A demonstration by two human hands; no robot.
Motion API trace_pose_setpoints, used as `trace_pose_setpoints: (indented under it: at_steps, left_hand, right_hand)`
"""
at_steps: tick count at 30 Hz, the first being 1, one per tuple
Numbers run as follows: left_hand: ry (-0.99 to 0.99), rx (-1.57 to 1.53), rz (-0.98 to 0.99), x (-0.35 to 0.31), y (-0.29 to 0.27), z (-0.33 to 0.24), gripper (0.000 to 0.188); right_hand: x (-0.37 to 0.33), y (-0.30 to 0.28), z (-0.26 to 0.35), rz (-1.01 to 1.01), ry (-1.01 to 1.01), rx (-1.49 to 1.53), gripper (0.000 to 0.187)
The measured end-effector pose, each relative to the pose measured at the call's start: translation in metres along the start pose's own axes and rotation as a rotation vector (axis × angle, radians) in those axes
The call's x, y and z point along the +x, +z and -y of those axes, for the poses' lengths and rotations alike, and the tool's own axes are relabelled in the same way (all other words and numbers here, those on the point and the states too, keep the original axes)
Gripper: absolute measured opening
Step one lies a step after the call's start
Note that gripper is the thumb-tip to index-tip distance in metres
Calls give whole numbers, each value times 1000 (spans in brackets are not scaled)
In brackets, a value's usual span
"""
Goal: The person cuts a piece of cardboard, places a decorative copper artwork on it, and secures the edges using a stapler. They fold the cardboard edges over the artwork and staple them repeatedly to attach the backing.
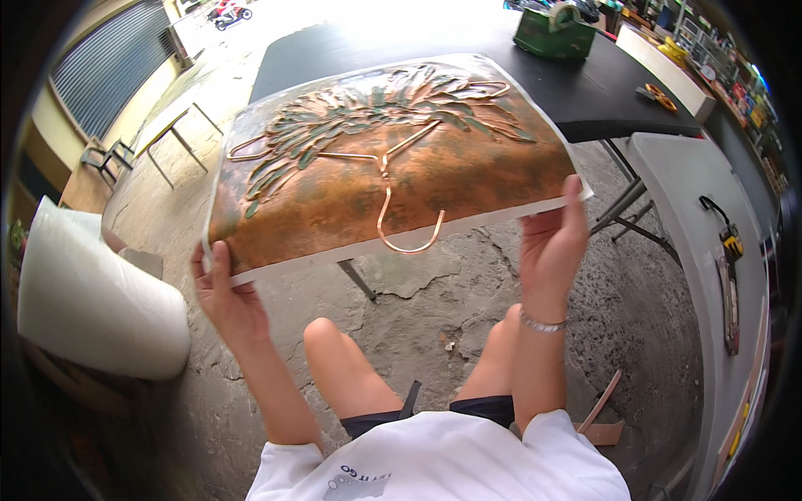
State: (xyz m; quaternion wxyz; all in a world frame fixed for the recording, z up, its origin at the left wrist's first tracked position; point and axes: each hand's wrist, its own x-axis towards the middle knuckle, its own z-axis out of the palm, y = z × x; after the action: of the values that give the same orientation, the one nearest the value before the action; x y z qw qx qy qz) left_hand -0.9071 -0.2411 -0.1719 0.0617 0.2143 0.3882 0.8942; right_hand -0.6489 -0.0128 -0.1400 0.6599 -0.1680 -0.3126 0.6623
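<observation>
Between my two hands is a copper-coloured relief panel (309,221) with a white border, tilted with its face toward me. Raised leaf- or feather-like strips (334,117) in copper and green fan across its far half. A copper wire clothes hanger (384,175) lies on the face, its hook hanging past the near edge. My left hand (234,305) is closed on the near left corner, thumb on top. My right hand (553,250) grips the near right corner, its thumb up along the edge and its other fingers partly hidden underneath.
Beyond the panel is a black table (626,92) bearing a green tape dispenser (551,35) and orange-handled scissors (660,98). At right, a white surface (668,184) holds a black-and-yellow tool (731,240). A bubble-wrap roll (100,292) stands left on cracked concrete (418,326).
</observation>
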Motion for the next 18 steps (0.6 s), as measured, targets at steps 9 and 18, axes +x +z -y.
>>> trace_pose_setpoints:
  at_steps: [9,18]
  left_hand:
    - [-75,130,30,22,-28,-24,13]
    - [-307,116,203,45,-46,-44,13]
  right_hand:
    - [99,-21,62,433,93,-792,30]
    - [101,-26,60,422,220,-590,21]
